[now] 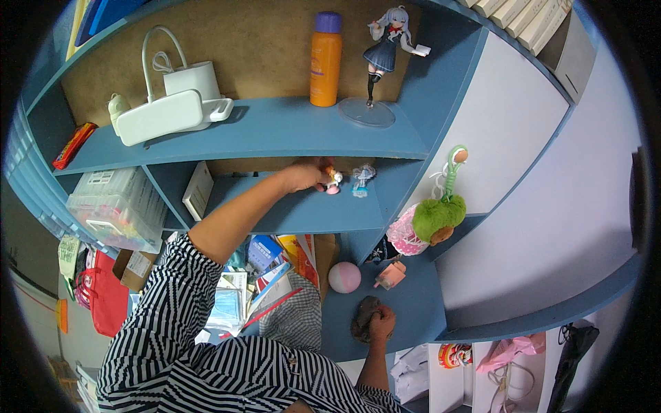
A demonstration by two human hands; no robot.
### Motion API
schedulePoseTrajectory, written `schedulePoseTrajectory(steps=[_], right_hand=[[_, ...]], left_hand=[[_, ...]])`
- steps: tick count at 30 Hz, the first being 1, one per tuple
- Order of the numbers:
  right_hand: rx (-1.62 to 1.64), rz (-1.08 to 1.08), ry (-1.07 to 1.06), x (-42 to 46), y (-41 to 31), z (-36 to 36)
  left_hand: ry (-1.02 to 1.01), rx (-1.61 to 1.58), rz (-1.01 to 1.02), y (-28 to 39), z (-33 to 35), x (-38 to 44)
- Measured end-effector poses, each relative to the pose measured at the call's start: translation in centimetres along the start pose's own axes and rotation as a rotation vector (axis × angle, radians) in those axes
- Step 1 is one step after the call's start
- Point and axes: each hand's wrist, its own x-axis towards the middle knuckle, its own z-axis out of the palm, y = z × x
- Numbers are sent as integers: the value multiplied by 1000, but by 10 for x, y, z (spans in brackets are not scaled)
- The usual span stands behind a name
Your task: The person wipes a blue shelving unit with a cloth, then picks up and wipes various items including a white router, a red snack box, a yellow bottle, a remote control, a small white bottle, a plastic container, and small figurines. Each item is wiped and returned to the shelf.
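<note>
On the blue middle shelf (299, 217), my left hand (305, 175) grips a small figurine (333, 181) with orange, white and pink parts. A second small figurine (363, 180), pale blue and purple, stands just to its right, apart from my fingers. Lower down, my right hand (382, 322) holds a crumpled dark grey-brown cloth (364, 316) against the blue desktop (413, 315). Beyond the cloth are a pink-and-white ball (345, 277) and a small salmon-pink object (391, 275).
Above stand a white desk lamp (160, 116), an orange spray can (326, 62) and an anime figurine (387, 46). Left are a white box (198, 191) and clear plastic case (116, 211). A green plush charm (439, 217) hangs right. Books and papers (263, 253) crowd the desk.
</note>
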Motion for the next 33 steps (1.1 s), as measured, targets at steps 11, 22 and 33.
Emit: schedulePoseTrajectory(steps=[11,22,33], right_hand=[[-29,61,-15,-3,-6,-4],[-61,64,-5,-5,-4,-1],[-46,48,-39,1,4,1]], left_hand=[[275,522,326,5,30,-20],[79,401,154,7,16,-18],[42,360,156,1,11,-11]])
